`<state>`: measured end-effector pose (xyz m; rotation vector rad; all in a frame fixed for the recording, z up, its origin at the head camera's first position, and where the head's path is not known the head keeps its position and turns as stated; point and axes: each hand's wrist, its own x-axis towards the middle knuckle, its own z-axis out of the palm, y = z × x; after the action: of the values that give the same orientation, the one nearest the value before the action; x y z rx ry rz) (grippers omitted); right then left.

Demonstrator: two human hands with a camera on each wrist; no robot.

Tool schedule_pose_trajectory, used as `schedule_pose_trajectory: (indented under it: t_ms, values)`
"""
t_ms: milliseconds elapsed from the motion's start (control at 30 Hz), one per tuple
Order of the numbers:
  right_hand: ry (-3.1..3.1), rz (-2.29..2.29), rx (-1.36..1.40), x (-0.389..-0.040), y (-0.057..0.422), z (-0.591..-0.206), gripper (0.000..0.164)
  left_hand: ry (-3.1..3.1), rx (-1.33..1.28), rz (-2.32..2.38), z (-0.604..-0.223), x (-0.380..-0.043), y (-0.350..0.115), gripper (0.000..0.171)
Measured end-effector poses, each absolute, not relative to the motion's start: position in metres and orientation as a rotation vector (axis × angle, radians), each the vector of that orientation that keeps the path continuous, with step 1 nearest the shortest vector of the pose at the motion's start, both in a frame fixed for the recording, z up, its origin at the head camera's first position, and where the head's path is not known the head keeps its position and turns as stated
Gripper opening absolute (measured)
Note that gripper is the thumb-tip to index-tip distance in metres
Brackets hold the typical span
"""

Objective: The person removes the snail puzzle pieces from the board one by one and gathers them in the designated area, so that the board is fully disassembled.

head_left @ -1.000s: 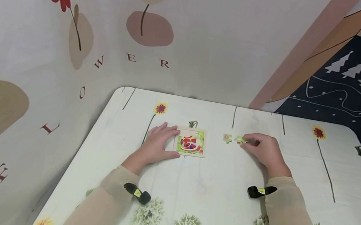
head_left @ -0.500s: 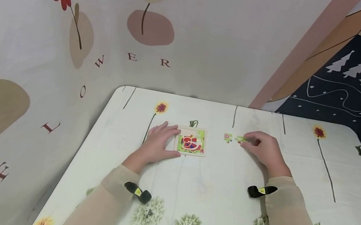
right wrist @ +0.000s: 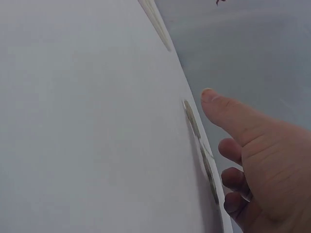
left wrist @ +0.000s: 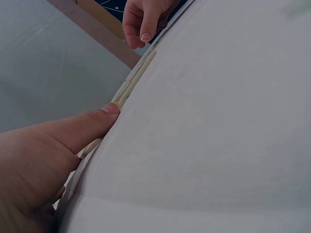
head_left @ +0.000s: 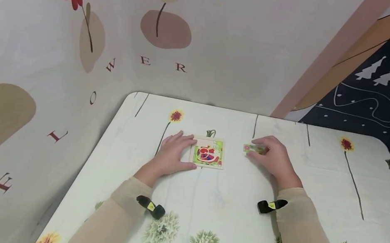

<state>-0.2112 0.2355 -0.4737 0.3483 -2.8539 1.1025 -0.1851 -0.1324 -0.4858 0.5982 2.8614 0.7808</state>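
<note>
A small wooden jigsaw board [head_left: 222, 155] with a red, white and green picture lies flat on the table. My left hand [head_left: 171, 155] spans its left side, fingers spread, with fingertips on the upper left and the thumb touching the lower edge. In the left wrist view that thumb rests against the rim of the board [left wrist: 138, 75]. Right of the board, two green puzzle pieces lie side by side, a left piece [head_left: 246, 147] and a right piece [right wrist: 209, 174]. Over them reaches my right hand [head_left: 276, 159], thumb and index finger apart; the right wrist view shows its thumb clear of both pieces.
The table [head_left: 228, 202] wears a white cloth printed with flowers and dandelions. Behind and to the left, a pale printed fabric wall [head_left: 227, 59] meets its edge. Dark patterned fabric [head_left: 382, 107] hangs at the far right.
My right hand has shifted left, from the right piece's end to over both pieces. The right piece now sits closer against the left one. My left hand has stayed at the board.
</note>
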Motion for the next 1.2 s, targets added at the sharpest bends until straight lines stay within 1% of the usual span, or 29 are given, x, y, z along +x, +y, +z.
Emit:
schedule_pose_trajectory:
  t_ms: [133,267,500,600,733,867,1033,1200]
  values:
    - [-2.843,1.107,0.376,-0.213,0.222,-0.473,0.040,2.856,0.601,0.799,-0.485,-0.185,-0.133,0.086]
    - [-2.864,1.092,0.391,-0.214,0.205,-0.471,0.043,2.852,0.602,0.825,-0.485,-0.183,-0.134,0.085]
    - [-2.954,1.082,0.411,-0.215,0.176,-0.467,0.061,2.857,0.603,0.830,-0.485,-0.182,-0.134,0.084]
    - [-2.963,1.051,0.450,-0.217,0.165,-0.469,0.065,2.856,0.600,0.828,-0.484,-0.182,-0.134,0.084]
    - [-2.956,0.977,0.523,-0.218,0.154,-0.473,0.065,2.857,0.609,0.823,-0.485,-0.184,-0.134,0.084]
    - [-2.956,0.906,0.578,-0.217,0.143,-0.475,0.058,2.859,0.618,0.812,-0.486,-0.185,-0.134,0.084]
    - [-3.008,0.865,0.564,-0.214,0.135,-0.472,0.048,2.855,0.610,0.814,-0.486,-0.185,-0.134,0.085]
    - [-3.043,0.832,0.545,-0.214,0.132,-0.470,0.044,2.858,0.611,0.811,-0.487,-0.185,-0.134,0.085]
